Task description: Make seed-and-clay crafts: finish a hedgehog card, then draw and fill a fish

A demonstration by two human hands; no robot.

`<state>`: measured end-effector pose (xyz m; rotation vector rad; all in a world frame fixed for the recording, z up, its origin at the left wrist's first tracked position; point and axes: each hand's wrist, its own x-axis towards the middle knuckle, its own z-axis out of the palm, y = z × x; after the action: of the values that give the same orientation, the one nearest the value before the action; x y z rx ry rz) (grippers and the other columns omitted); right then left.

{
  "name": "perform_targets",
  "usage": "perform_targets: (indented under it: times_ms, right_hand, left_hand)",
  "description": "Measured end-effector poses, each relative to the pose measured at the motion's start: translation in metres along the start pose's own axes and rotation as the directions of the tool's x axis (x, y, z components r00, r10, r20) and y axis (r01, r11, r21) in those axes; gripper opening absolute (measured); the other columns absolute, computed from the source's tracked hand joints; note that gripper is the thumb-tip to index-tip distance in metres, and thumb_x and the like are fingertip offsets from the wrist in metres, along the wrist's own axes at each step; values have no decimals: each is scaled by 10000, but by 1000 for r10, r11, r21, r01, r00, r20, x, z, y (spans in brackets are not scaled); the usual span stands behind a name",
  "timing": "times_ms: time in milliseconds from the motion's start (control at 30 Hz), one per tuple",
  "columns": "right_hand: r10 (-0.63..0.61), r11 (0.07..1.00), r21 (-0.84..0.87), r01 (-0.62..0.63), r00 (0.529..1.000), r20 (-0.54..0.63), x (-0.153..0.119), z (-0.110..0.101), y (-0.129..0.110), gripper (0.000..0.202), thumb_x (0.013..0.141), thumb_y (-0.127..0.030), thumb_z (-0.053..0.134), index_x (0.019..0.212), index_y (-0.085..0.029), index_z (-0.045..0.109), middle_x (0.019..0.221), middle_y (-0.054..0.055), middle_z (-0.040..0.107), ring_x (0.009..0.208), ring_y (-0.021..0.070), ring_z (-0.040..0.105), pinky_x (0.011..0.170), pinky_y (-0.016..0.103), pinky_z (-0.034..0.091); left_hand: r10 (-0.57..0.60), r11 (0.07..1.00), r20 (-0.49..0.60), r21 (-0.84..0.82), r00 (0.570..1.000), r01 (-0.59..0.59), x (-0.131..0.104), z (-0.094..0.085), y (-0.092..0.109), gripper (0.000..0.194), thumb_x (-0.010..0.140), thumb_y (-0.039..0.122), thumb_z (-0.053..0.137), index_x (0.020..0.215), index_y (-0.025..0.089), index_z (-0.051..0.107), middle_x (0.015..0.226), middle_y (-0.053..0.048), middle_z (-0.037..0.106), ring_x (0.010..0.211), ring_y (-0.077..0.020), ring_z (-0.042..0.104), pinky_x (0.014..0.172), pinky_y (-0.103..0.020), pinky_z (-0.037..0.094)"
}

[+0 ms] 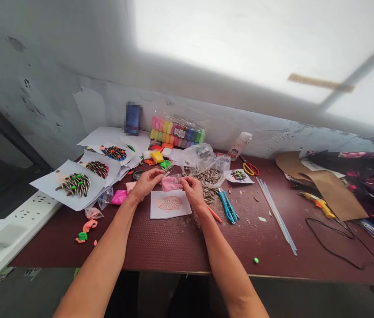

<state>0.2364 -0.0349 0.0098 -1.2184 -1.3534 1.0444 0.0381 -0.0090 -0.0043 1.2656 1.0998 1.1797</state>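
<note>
Between my hands, a small clear packet of pink clay (171,183) is held above the table. My right hand (192,191) pinches the packet's right edge. The fingers of my left hand (147,182) are closed at its upper left, with a bit of clear plastic at the fingertips. Just below lies a white card (170,212) with an orange hedgehog drawing. An orange pen (213,214) rests beside my right wrist. Striped sunflower seeds (209,176) spill from a clear plastic bag (203,154) behind my right hand.
Finished seed hedgehogs on paper (74,183) lie left, near a white power strip (17,225). Bagged coloured clay (178,132) leans on the wall. Rightward are a blue cutter (228,206), scissors (251,168), glue sticks (277,216), a corded glue gun (319,205) and a bottle (239,145).
</note>
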Motion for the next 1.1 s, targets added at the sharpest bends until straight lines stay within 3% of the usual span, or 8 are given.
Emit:
perform_targets:
  times_ms: [133, 200, 300, 367, 467, 600, 867, 1100]
  right_hand:
    - [32, 999, 34, -31, 999, -19, 0, 0, 0, 334, 728, -525, 654, 713, -192, 659, 621, -21, 559, 599, 119, 442, 577, 236, 373]
    - [48, 997, 54, -47, 999, -20, 0, 0, 0, 341, 715, -531, 671, 715, -190, 661, 622, -21, 564, 599, 118, 447, 574, 236, 376]
    - [65, 994, 90, -63, 998, -25, -1, 2, -2, 337, 688, -520, 703, 711, -187, 660, 619, -22, 564, 592, 115, 448, 568, 236, 376]
    - [73, 991, 116, -70, 997, -16, -2, 3, -3, 331, 673, -508, 725, 704, -186, 655, 623, -21, 567, 595, 112, 454, 576, 236, 385]
    - [81, 986, 147, -82, 997, 12, -3, 4, -5, 349, 701, -529, 715, 673, -191, 635, 620, -23, 557, 596, 107, 460, 588, 234, 400]
    - [104, 977, 182, -113, 993, 58, -3, 3, -5, 386, 718, -564, 690, 640, -194, 616, 591, -35, 526, 567, 96, 454, 571, 228, 405]
    - [157, 966, 188, -179, 979, 127, -1, 0, -4, 285, 633, -436, 765, 750, -179, 723, 654, -6, 648, 592, 106, 528, 578, 230, 427]
    - [111, 984, 119, -130, 982, 153, -3, 0, -8, 319, 616, -462, 807, 628, -180, 659, 561, -30, 591, 549, 96, 472, 570, 231, 377]
  left_hand:
    - [83, 993, -118, 88, 990, -73, 4, -8, -3, 530, 680, 604, 754, 942, 146, 703, 944, -86, 747, 854, -221, 684, 844, -398, 561]
    - [80, 994, -78, 76, 994, -74, 1, -7, 0, 548, 691, 610, 753, 961, 137, 703, 971, -100, 748, 877, -227, 689, 842, -399, 566]
    - [12, 1000, 70, 5, 997, -12, -8, 0, 5, 609, 683, 589, 788, 1069, 130, 687, 1040, -119, 741, 900, -235, 696, 769, -379, 592]
    - [-51, 997, 168, -43, 985, 59, -14, 6, 8, 670, 641, 539, 845, 1142, 135, 658, 1044, -113, 741, 848, -218, 707, 738, -369, 604]
    - [-76, 991, 264, -90, 962, 103, -19, 9, 10, 613, 680, 533, 830, 1106, 135, 642, 980, -95, 742, 764, -199, 715, 665, -344, 618]
    - [-83, 990, 288, -87, 954, 112, -18, 6, 11, 565, 725, 535, 793, 1096, 141, 630, 932, -90, 737, 757, -214, 724, 559, -289, 602]
    - [-88, 990, 268, -87, 959, 115, -17, 2, 11, 572, 734, 481, 780, 1165, 134, 635, 1006, -104, 730, 680, -186, 713, 563, -315, 613]
    - [-80, 992, 288, -68, 954, 104, -21, 2, 10, 644, 748, 450, 778, 1283, 127, 623, 750, -25, 682, 614, -177, 691, 506, -258, 554]
